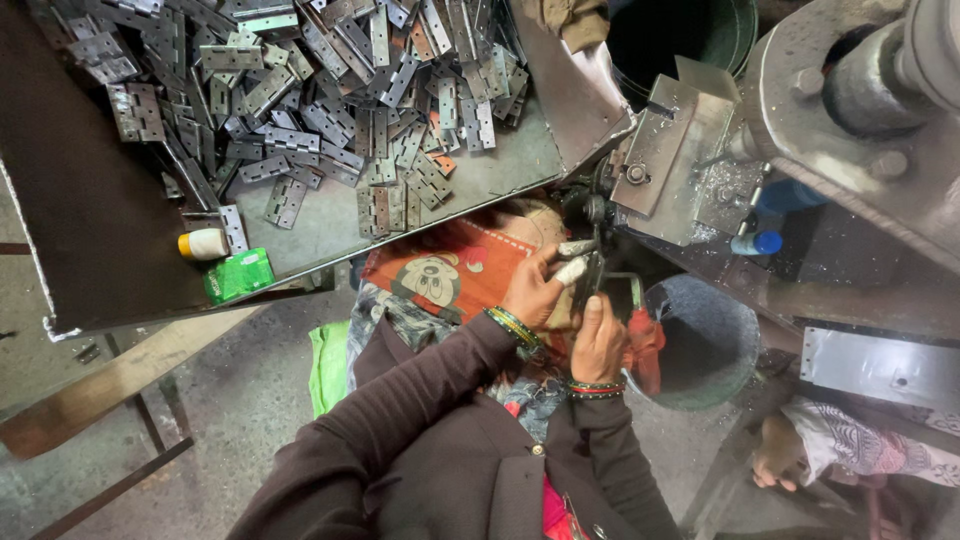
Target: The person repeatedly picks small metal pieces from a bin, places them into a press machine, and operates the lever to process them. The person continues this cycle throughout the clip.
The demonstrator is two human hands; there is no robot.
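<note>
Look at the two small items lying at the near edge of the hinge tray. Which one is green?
The flat green packet at the tray's front edge. The item left of it is a small roll, yellow and white, lying on its side.

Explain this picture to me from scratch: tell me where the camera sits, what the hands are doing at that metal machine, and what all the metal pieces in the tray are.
The single picture comes from a camera worn on the person's head, looking straight down at their lap and arms in dark sleeves.

The left hand and the right hand meet at the lower part of a grey metal machine, probably a small press. The left fingers, wrapped in pale tape, pinch a small metal piece there; what the right hand grips is hidden.

To the left, a big metal tray holds a heap of flat metal hinges. At its near edge lie a small green packet and a roll of pale tape.

A round dark bucket stands below the machine. At lower right, another person's foot shows.
</note>
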